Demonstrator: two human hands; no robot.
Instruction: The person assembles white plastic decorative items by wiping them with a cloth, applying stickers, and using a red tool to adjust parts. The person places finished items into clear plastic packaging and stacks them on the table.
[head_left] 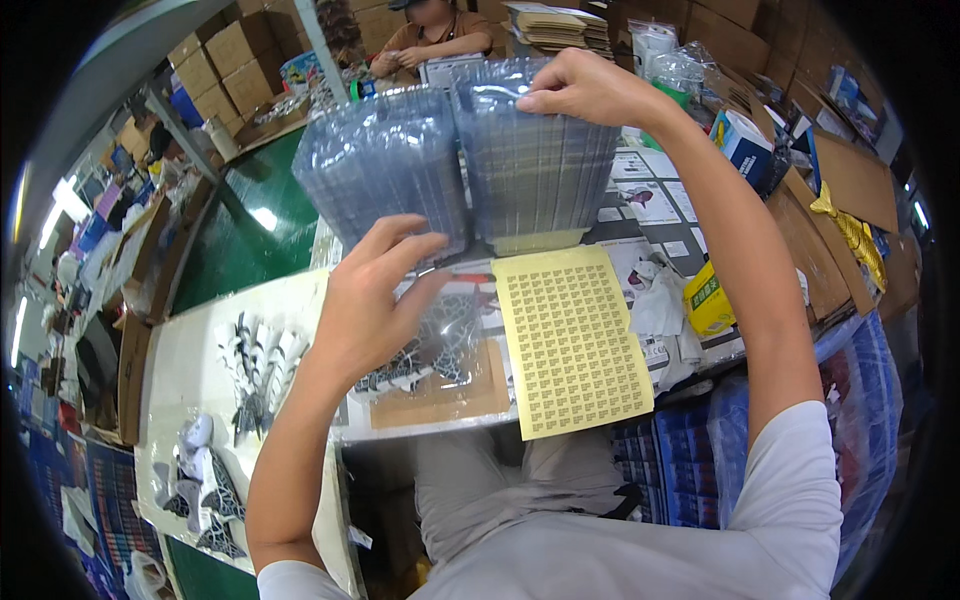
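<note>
Head view: clear trays lifted over the bench

Head camera showed the worktable [190,370] strewn with packed pieces; the stack of clear plastic trays [455,165] was held above it, seemingly mid-handling; the yellow label sheet [570,340] lay below; left hand [375,300] gripped the lower edge, right hand [590,90] pinched the top, fingers closed on plastic.

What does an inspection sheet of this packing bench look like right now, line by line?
Surface: pale worktable, crowded.
Job's things: stack of clear plastic trays, opened like a book, held above the table.
Clutter: yellow sticker sheet, black-and-white shark toys, yellow box, printed sheets.
Grippers: left hand grips the stack's lower edge; right hand holds its top right.
Cables: nothing seen.
Surroundings: cardboard boxes; another person seated opposite.
</note>
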